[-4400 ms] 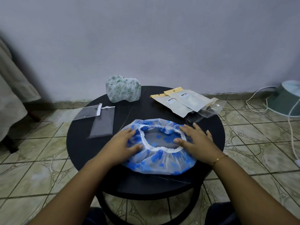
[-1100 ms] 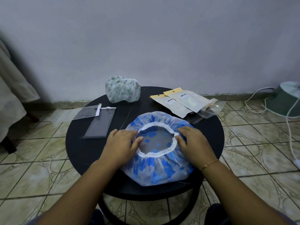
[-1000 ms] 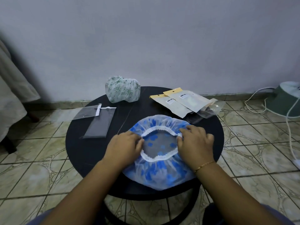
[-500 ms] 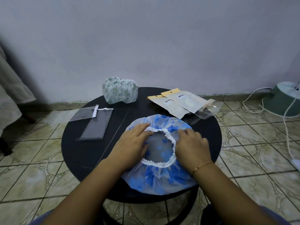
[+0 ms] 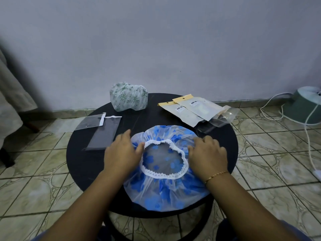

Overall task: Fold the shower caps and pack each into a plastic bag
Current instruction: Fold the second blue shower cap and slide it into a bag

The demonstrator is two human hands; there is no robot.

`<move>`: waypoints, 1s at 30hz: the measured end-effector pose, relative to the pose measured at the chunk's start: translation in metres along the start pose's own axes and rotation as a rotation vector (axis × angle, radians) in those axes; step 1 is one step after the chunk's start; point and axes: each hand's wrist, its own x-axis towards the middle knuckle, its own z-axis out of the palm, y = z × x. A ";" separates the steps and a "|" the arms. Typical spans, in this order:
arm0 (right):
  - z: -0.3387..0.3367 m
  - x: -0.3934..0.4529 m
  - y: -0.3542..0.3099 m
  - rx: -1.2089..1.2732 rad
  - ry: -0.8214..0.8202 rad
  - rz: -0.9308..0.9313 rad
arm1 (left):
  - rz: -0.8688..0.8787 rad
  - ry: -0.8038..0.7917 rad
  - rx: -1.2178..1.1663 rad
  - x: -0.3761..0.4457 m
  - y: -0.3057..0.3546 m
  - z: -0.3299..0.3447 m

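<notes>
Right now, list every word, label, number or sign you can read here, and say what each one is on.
No text can be read.
Barcode sticker on the front tan-topped packet: print too small to read.
Barcode sticker on the rear tan-topped packet: also too small.
Blue-flowered shower cap, green-patterned shower cap, clear bags: no lettering visible.

A single wide-angle view from the person's head looks forward and down, close over the round dark surface (image 5: 78,153), with both forearms reaching in from the bottom edge. The wall (image 5: 156,40) fills the top half, tiled floor (image 5: 278,162) either side; the edges look slightly bent and blurred.
</notes>
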 end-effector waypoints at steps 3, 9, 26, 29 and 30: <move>0.002 0.007 0.011 0.105 -0.089 0.178 | -0.165 -0.145 -0.110 0.004 -0.003 0.002; 0.015 0.031 0.032 0.406 -0.260 0.341 | -0.235 -0.119 -0.338 0.016 -0.013 -0.003; 0.009 0.033 0.039 0.333 -0.328 0.253 | -0.239 -0.095 -0.350 0.015 -0.011 0.004; 0.011 0.036 0.040 0.451 -0.309 0.250 | -0.257 -0.120 -0.376 0.022 -0.015 0.003; 0.011 0.039 0.041 0.477 -0.296 0.249 | -0.274 -0.114 -0.403 0.024 -0.017 0.003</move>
